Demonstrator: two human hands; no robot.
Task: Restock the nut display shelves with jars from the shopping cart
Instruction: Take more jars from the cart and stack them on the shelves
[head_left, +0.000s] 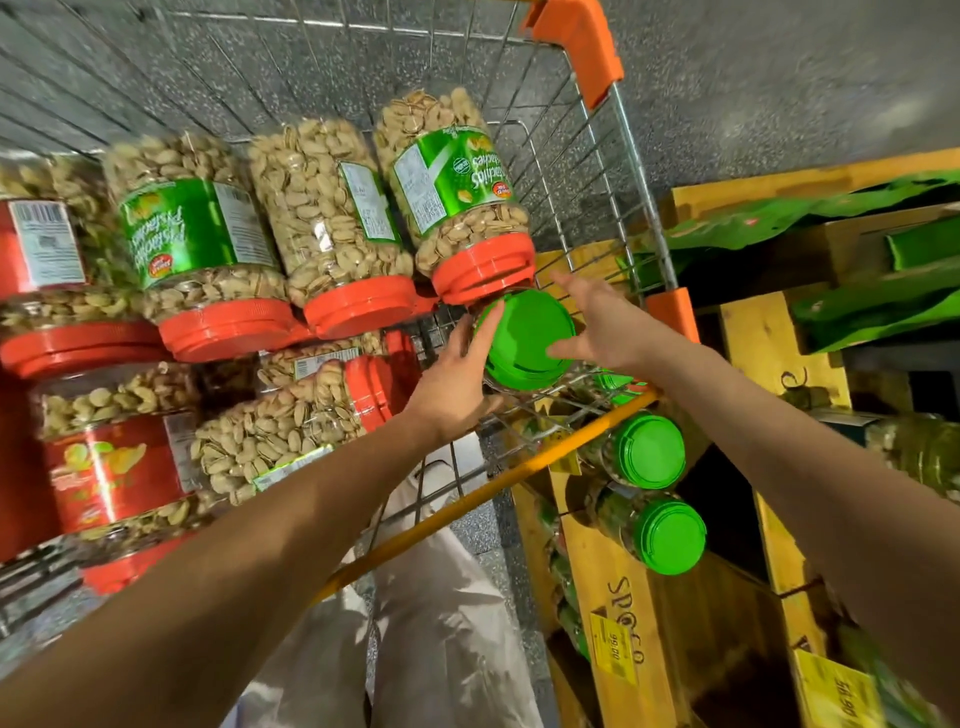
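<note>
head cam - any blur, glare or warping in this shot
Head view: wide-angle bending curves the cart wires and stretches both forearms; motion blur smears the far-left jars and the right-edge shelf goods; the green lid between the hands stays fairly sharp; soft glare on the orange lids.

Lighting was bright and even, with glare on the red jar lids (231, 328). Wide-angle distortion bent the edges; the shelf crates (769, 332) at right were motion-blurred.

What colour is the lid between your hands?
Green lid, clearest in the head view.
</note>
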